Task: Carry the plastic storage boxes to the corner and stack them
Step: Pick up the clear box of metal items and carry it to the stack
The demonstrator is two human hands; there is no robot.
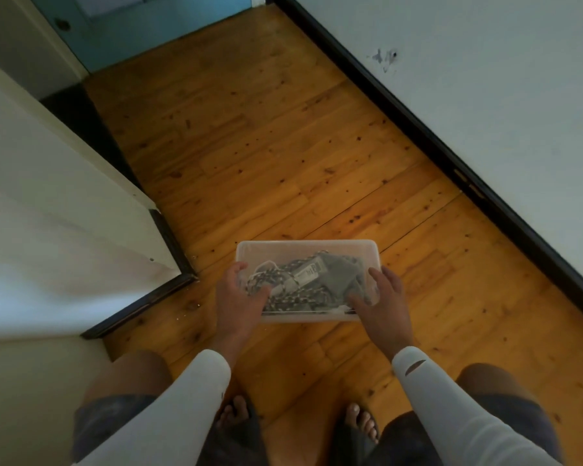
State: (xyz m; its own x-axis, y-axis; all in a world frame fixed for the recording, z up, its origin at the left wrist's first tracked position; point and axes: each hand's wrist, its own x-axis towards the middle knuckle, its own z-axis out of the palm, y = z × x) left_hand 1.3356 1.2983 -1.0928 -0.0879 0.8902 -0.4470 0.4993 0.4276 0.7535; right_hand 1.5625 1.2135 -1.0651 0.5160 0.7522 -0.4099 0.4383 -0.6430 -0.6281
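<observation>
A clear plastic storage box (pixel 307 251) with a lid is held level in front of me, above the wooden floor. Grey cloth and patterned cords show through its lid. My left hand (pixel 239 294) grips its left end, thumb on the lid. My right hand (pixel 384 297) grips its right end, thumb on top as well. My fingers go under the box and are hidden.
A wooden floor (pixel 266 146) runs ahead as a narrow passage. A white wall with a dark skirting board (pixel 451 153) lines the right side. A white wall corner (pixel 64 196) juts in on the left. A blue door (pixel 148 25) closes the far end. My sandalled feet stand below.
</observation>
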